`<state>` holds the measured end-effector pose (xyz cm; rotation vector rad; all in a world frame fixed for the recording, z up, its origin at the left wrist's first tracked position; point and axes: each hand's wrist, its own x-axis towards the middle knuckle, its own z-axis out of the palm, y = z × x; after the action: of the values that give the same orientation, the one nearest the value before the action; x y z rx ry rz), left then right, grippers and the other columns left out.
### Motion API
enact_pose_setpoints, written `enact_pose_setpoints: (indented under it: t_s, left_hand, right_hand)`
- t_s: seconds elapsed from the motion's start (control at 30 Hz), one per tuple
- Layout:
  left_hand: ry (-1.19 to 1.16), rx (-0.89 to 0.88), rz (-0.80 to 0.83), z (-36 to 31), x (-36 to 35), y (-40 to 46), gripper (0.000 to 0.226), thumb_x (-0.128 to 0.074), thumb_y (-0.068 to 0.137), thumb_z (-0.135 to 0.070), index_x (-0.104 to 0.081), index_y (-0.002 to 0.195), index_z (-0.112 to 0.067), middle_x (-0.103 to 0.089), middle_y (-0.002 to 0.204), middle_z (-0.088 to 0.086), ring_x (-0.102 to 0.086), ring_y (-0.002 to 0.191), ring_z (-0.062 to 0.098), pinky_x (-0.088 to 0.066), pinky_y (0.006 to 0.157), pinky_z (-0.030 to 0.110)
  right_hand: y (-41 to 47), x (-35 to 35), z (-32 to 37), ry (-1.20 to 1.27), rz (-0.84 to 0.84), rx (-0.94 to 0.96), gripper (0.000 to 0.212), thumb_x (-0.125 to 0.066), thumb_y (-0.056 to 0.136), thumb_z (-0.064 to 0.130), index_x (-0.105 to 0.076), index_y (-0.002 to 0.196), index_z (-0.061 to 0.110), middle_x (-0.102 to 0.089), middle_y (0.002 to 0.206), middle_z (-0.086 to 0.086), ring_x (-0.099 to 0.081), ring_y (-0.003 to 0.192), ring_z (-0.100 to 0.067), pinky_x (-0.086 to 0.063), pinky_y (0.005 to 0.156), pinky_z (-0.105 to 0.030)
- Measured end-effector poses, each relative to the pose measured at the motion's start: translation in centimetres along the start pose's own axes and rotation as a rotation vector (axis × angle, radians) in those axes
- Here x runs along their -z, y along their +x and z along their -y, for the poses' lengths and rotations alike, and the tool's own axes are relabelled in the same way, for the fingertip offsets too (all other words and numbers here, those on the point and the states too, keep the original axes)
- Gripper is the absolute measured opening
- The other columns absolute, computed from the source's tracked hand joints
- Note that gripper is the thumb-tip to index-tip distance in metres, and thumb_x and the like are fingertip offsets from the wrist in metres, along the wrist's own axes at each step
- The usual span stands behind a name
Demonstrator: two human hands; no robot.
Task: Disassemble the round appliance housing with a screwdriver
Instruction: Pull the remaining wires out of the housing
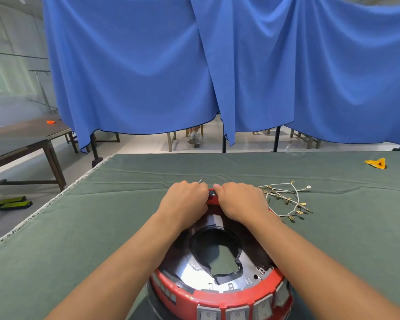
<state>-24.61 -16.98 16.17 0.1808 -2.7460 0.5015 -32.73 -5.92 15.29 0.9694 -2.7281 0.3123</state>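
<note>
Both hands work at the far rim of the round housing [219, 289]. The left hand [185, 204] is curled, and a thin metal tip [201, 180] pokes out beyond its knuckles, probably the screwdriver's shaft, though the handle is hidden inside the fist. The right hand [240, 203] curls over the red rim next to it, thumb pressed against a small dark part at the edge; what exactly it pinches cannot be told.

The housing sits on the green cloth [79, 215] of the table, just in front of the person, between the forearms. Its red plastic ring looks stiff but liable to crack if levered hard. The shiny metal plate inside appears thin, with torn dark lining around its central opening, so its edges may be sharp. The outer rim seems the safest place to hold, steadying the body while the tool turns.

A bundle of loose wires [286, 199] with brass terminals lies just right of the hands.
</note>
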Motion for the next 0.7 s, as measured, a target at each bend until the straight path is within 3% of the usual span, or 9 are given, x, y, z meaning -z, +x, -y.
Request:
enact_pose_setpoints:
  t_s: [0.37, 0.7]
  left_hand:
    - [0.015, 0.033, 0.073, -0.55, 0.23, 0.17, 0.02, -0.045, 0.091, -0.016, -0.058, 0.104, -0.009, -0.065, 0.106, 0.01, -0.062, 0.095, 0.034, -0.03, 0.063, 0.033]
    - [-0.024, 0.091, -0.024, -0.57, -0.36, -0.12, 0.015, -0.037, 0.092, -0.015, -0.044, 0.105, -0.011, -0.066, 0.099, 0.009, -0.065, 0.086, 0.032, -0.024, 0.051, 0.035]
  right_hand:
    - [-0.39, 0.04, 0.03, 0.006, -0.024, 0.01, 0.049, -0.02, 0.102, 0.039, -0.063, 0.106, 0.014, -0.066, 0.111, -0.014, -0.06, 0.103, -0.034, -0.031, 0.071, -0.038]
    - [-0.42, 0.04, 0.16, 0.015, -0.041, -0.021, 0.054, -0.019, 0.101, 0.045, -0.064, 0.106, 0.015, -0.067, 0.112, -0.015, -0.06, 0.104, -0.034, -0.033, 0.075, -0.037]
